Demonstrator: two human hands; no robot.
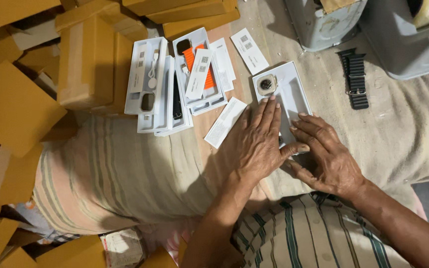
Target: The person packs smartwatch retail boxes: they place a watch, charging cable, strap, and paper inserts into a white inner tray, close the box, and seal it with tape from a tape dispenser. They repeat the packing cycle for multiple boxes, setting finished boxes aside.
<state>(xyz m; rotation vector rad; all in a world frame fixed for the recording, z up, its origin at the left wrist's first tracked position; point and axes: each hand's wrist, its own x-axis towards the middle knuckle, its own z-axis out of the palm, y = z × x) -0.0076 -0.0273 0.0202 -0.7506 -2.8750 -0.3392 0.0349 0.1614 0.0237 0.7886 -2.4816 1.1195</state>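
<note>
1. My left hand (256,141) lies flat, palm down and fingers spread, on the near left part of the white tray (294,89); it grips nothing.
2. My right hand (323,156) rests with fingers extended on the tray's near right edge, also gripping nothing.
3. The watch case (266,84) sits in the tray's far left corner, just beyond my left fingertips and not touching them.
4. To seat the tray well, I judge that even pressure from both flat hands is best, keeping the fingers off the watch case.
5. A white leaflet (225,122) lies just left of the tray; a black strap (356,79) lies well to its right on the cloth.
6. Further left of the tray stand open white boxes (175,84), one holding an orange strap (190,57), and brown cartons (85,62).
</note>
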